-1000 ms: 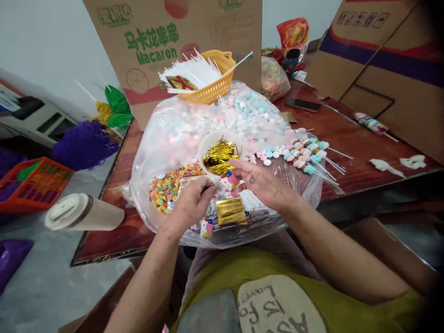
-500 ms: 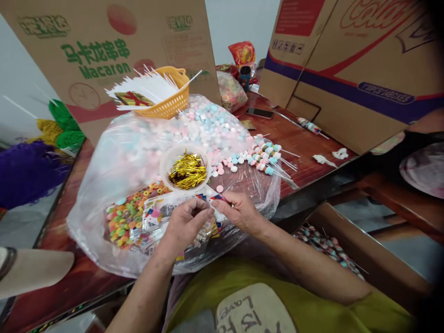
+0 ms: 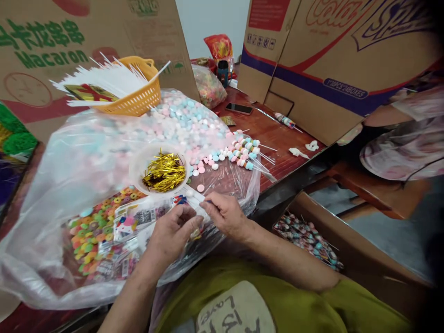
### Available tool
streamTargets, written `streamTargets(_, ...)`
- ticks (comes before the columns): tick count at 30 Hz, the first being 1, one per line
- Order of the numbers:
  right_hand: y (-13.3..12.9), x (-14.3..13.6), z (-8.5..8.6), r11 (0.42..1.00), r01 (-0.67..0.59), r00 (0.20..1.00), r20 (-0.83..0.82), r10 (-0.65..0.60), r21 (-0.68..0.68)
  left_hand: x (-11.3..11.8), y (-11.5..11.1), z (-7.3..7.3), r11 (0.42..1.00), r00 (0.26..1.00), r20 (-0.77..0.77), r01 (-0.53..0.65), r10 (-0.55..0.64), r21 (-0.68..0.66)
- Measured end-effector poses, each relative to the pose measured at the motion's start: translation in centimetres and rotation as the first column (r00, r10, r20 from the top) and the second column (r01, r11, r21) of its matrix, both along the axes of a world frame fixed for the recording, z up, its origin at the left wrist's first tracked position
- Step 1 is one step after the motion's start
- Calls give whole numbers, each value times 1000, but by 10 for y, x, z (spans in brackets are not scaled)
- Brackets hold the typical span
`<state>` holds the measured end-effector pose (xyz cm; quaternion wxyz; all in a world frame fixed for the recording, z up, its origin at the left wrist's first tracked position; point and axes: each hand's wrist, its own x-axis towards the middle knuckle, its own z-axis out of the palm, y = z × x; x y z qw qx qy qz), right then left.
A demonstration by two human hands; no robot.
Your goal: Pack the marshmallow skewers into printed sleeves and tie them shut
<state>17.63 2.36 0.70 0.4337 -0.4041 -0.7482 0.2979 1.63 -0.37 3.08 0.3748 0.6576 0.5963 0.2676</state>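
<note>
My left hand (image 3: 173, 231) is over printed clear wrappers (image 3: 138, 217), thumb and fingertips drawn together; anything between them is too small to make out. Beside it on the right, my right hand (image 3: 225, 212) pinches something at its fingertips that I cannot make out, near thin white sticks (image 3: 194, 194). Just beyond my hands, a white bowl (image 3: 135, 164) holds gold tinsel (image 3: 164, 172). Ring-shaped and colourful gummies (image 3: 93, 226) lie left of the wrappers. Pink, blue and white candies (image 3: 190, 115) spread behind the bowl, and candy skewers (image 3: 246, 150) lie to its right.
An orange basket (image 3: 138, 99) of white sticks stands at the back left. Tall cardboard boxes (image 3: 294, 69) rise behind. A phone (image 3: 239, 108) and white tissue (image 3: 298, 152) lie on the red table (image 3: 270, 138). An open box (image 3: 350, 245) holds skewers below right; a person's arm (image 3: 385, 115) shows beyond.
The camera view has turned right, so the table items sit further left in view. My hands remain close together in front of the bowl, with their fingers slightly shifted.
</note>
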Motion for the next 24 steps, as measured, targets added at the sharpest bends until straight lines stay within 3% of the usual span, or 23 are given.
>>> streamTargets(2,4,5,1,999,48,998,43,-47,-16,2,-3,-7,1000,999,44,-5,5,6)
streamTargets(5,12,35,-1,977,127,987,118,-107,-174,-3,-4,-14,989,996,-29,92,-90,115)
streamTargets(7,15,68,-6,908,308,942,224,-250,-283,-10,-3,-18,969,991,-99,111,-91,221)
streamTargets(8,14,85,-10,843,451,878,316,-359,-293,-13,-3,-19,956,992,-110,96,-68,276)
streamTargets(11,2,116,-29,773,547,814,422,-399,-323,-19,0,-24,909,998,-67,26,2,417)
streamTargets(14,-12,108,-51,769,525,827,433,-359,-366,-19,1,-26,889,998,-19,-45,61,456)
streamTargets(17,-13,86,-61,770,555,803,444,-397,-315,-20,-1,-23,922,990,55,-140,129,360)
streamTargets(20,-2,79,-54,779,586,754,502,-424,-223,-25,-4,-18,949,984,77,-177,162,261)
streamTargets(24,6,98,-39,780,605,672,629,-391,-161,-30,-5,-15,958,989,46,-145,138,249)
